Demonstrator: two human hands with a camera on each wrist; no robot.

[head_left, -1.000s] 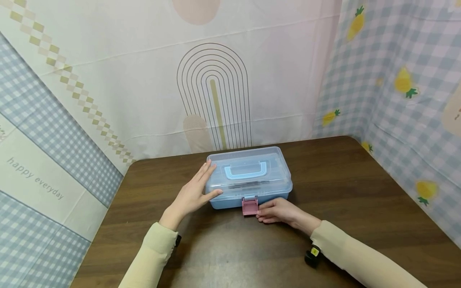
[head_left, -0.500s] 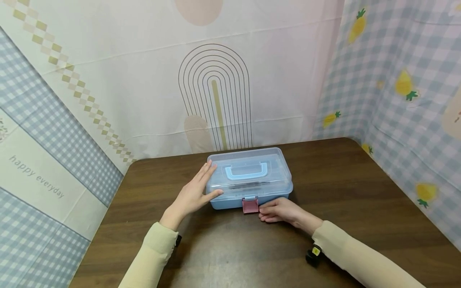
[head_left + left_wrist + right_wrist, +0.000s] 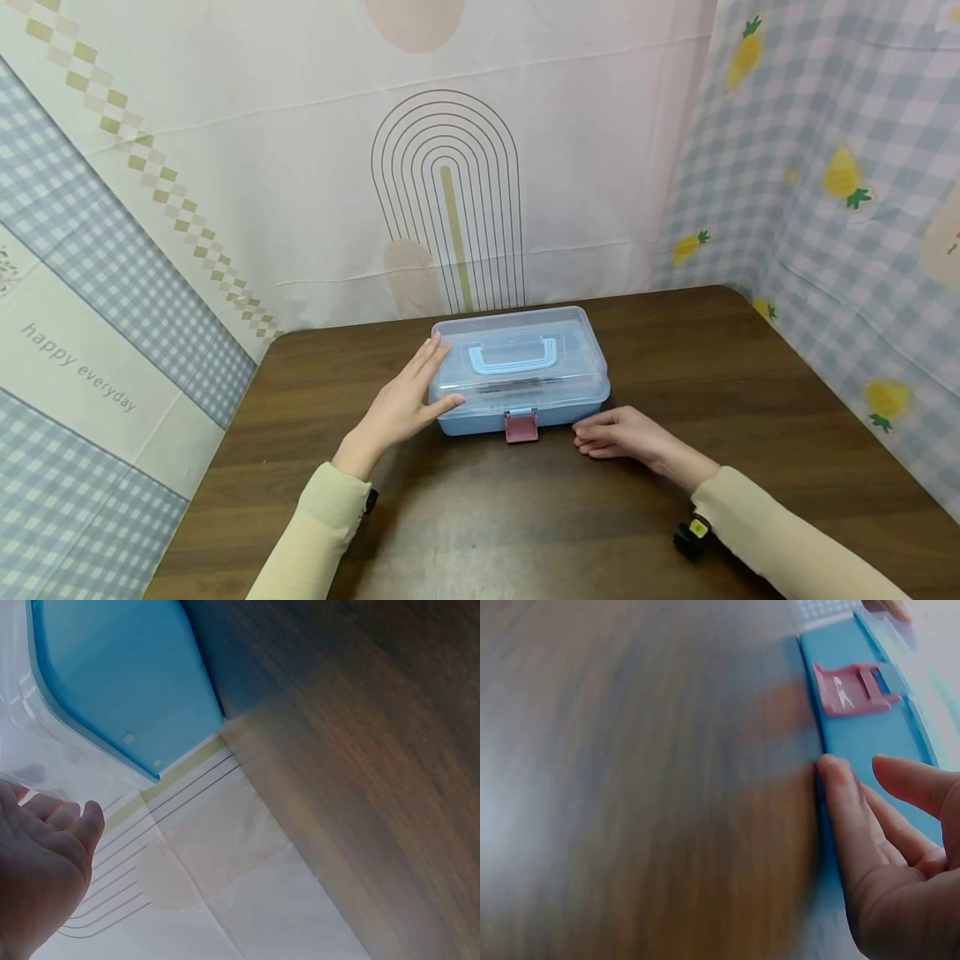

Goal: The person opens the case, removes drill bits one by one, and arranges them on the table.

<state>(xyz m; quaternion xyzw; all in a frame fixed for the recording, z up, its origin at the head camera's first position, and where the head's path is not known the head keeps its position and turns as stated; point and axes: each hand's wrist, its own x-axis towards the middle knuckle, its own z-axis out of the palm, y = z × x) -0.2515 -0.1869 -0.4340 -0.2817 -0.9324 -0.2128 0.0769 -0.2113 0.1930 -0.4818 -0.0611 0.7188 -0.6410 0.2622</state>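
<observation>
A light blue storage box (image 3: 472,422) with a clear lid (image 3: 450,385) sits on the table, its lid down and a blue handle (image 3: 514,367) folded flat on top. On its front, a pink latch (image 3: 521,428) hangs swung down, off the lid's rim. My left hand (image 3: 399,402) rests along the lid's left end with fingers extended and thumb at the front corner. Near the box's front right corner, my right hand (image 3: 630,437) has its fingers loosely bent and nothing between thumb and fingertips; the right wrist view shows the latch (image 3: 849,691) beyond it.
The dark wooden table (image 3: 480,517) bears the box near its far edge. Behind stands a white patterned cloth backdrop (image 3: 322,167), with a checked pineapple cloth (image 3: 810,250) at the right. Some dark thin items show through the clear lid.
My right hand has moved away from the latch, to the right along the box's front. The latch has tilted slightly up from where it hung. My left hand has stayed on the lid.
</observation>
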